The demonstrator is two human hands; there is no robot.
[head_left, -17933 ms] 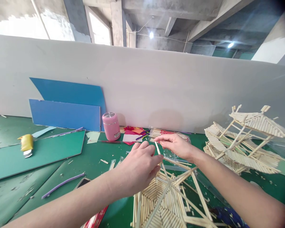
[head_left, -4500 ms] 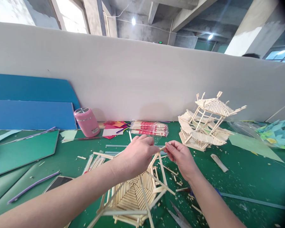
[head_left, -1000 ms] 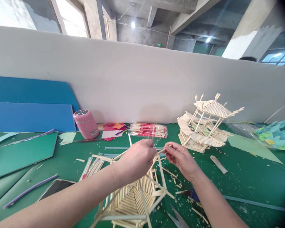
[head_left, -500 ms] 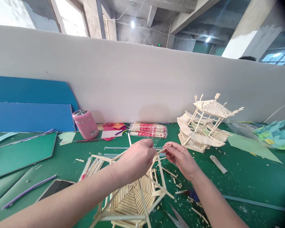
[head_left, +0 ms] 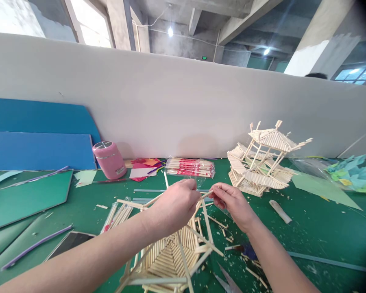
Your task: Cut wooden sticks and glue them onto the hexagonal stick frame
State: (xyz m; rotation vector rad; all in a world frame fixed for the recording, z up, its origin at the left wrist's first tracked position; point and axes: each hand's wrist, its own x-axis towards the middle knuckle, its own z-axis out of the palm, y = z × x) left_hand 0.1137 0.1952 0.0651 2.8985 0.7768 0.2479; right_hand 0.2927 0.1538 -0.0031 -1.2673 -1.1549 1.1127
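Note:
A pavilion-like frame of wooden sticks (head_left: pixel 171 254), with a base of sticks laid in nested angles, stands in front of me. My left hand (head_left: pixel 179 203) is closed at its far upper corner, fingertips turned away from view. Beside it my right hand (head_left: pixel 232 201) pinches the end of a thin wooden stick (head_left: pixel 208 194) between thumb and fingers. That stick runs towards my left fingertips, which seem to grip it too; their exact contact is hidden. Below my right wrist lie a dark-blue-handled tool (head_left: pixel 248 250) and the blades of scissors (head_left: pixel 227 280).
A finished-looking stick pavilion (head_left: pixel 259 162) stands at the back right. A pink flask (head_left: pixel 110 160), wrapped chopstick-like sticks (head_left: pixel 190 167) and blue boards (head_left: pixel 39 150) line the grey partition (head_left: pixel 158 101). Stick offcuts, a purple strip (head_left: pixel 36 247) and a dark flat device (head_left: pixel 68 244) lie on the green table.

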